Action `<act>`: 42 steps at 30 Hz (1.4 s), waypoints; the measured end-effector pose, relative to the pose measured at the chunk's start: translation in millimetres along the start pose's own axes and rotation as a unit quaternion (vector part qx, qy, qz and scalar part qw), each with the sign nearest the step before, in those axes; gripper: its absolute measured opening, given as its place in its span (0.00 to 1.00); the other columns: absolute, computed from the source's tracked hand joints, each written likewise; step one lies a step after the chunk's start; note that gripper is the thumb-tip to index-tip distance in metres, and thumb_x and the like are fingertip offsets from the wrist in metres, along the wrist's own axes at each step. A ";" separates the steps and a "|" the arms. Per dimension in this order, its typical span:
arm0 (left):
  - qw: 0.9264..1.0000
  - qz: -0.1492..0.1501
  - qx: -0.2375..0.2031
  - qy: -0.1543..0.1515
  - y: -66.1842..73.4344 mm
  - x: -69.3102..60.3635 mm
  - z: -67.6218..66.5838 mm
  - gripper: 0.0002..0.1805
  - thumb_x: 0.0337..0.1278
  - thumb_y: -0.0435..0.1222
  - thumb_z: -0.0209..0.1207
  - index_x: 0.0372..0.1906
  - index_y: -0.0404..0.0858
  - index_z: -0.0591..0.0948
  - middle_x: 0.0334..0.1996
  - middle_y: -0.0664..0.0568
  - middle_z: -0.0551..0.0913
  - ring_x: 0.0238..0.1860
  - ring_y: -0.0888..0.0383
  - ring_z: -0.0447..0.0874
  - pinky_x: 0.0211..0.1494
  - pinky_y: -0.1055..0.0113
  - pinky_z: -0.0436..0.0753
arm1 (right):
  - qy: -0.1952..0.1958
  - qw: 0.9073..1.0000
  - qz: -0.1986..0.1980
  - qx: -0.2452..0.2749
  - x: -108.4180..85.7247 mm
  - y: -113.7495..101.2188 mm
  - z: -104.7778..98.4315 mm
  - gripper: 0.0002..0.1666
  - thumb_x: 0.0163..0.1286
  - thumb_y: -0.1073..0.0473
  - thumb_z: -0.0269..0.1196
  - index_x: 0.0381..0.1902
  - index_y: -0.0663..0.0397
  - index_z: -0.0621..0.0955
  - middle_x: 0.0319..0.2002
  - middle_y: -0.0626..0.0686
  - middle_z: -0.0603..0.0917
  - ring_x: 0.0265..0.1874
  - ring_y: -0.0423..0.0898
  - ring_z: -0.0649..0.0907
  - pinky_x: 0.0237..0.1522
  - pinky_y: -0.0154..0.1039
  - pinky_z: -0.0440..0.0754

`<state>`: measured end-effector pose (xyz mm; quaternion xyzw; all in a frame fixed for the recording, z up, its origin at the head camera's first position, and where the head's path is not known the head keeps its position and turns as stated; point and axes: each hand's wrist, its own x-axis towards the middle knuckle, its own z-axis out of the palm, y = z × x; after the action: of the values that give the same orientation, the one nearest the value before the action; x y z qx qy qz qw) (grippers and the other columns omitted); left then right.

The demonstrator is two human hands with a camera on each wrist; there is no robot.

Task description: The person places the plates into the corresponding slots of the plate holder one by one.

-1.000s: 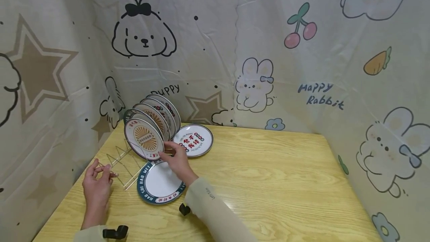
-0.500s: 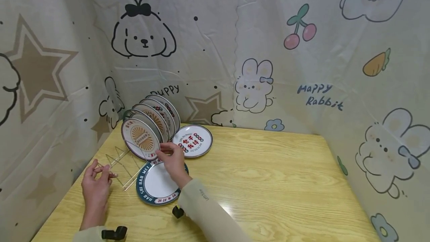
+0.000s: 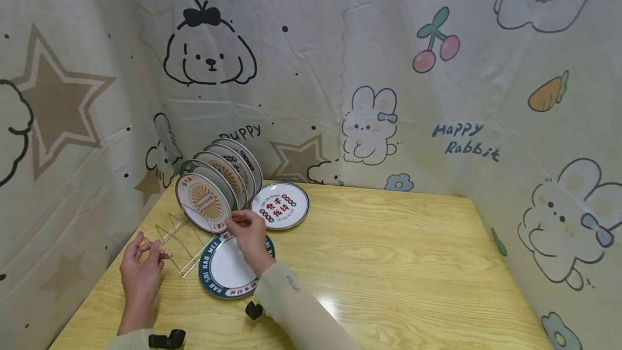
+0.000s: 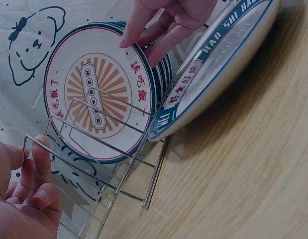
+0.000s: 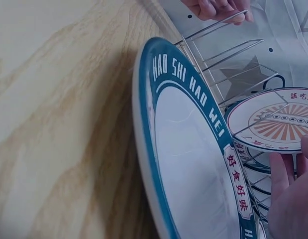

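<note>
In the head view a white plate with an orange sunburst (image 3: 203, 201) stands tilted in the front of a row of plates. My right hand (image 3: 250, 236) pinches its lower right rim between thumb and fingers. The plate sits among the wires of a metal dish rack (image 4: 157, 172), as the left wrist view shows. My left hand (image 3: 142, 271) pinches the rack's near end wire. Behind the sunburst plate several other plates (image 3: 247, 163) lean in the rack. A plate with a blue-green rim (image 3: 228, 263) lies on the table beside the rack, partly behind my right hand.
Another white plate with red lettering (image 3: 281, 207) lies on the wooden table (image 3: 389, 263) right of the rack. Printed cloth curtains (image 3: 311, 69) close off the back and both sides. A black wrist mount (image 3: 167, 339) shows on the left sleeve.
My right hand has moved slightly left with the sunburst plate, which now stands closer in line with the row. My left hand has kept its grip on the rack.
</note>
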<state>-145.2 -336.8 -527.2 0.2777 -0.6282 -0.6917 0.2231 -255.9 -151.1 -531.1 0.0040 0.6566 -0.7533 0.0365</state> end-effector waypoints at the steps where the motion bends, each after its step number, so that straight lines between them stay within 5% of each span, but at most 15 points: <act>1: 1.000 0.000 0.004 0.001 -0.1 -0.1 0.0 0.36 0.76 0.43 0.57 0.82 0.45 0.58 0.44 0.59 0.74 0.28 0.73 0.83 0.33 0.81 0.78 | -0.002 1.000 -0.001 0.000 -0.1 0.3 0.2 0.10 0.60 0.68 0.76 0.39 0.51 0.89 0.33 0.46 0.88 0.32 0.39 0.84 0.38 0.32 0.86; 21: 1.000 0.001 -0.008 0.002 0.4 0.5 -0.6 0.37 0.76 0.41 0.58 0.82 0.43 0.58 0.43 0.60 0.75 0.25 0.73 0.84 0.31 0.80 0.77 | -0.016 0.998 -0.025 -0.053 -0.5 2.6 7.8 0.09 0.64 0.65 0.74 0.41 0.48 0.88 0.35 0.42 0.87 0.34 0.35 0.82 0.38 0.29 0.82; 42: 1.000 0.002 0.001 0.006 -0.2 2.4 1.3 0.36 0.76 0.41 0.58 0.82 0.42 0.58 0.43 0.59 0.75 0.25 0.73 0.83 0.31 0.81 0.77 | -0.031 0.998 0.001 -0.061 -0.7 -3.0 4.6 0.09 0.66 0.62 0.74 0.42 0.43 0.88 0.37 0.40 0.87 0.36 0.37 0.83 0.42 0.32 0.83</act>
<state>-147.8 -337.5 -527.6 0.2809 -0.6278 -0.6891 0.2284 -255.2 -155.2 -527.5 -0.0210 0.6997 -0.7118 0.0578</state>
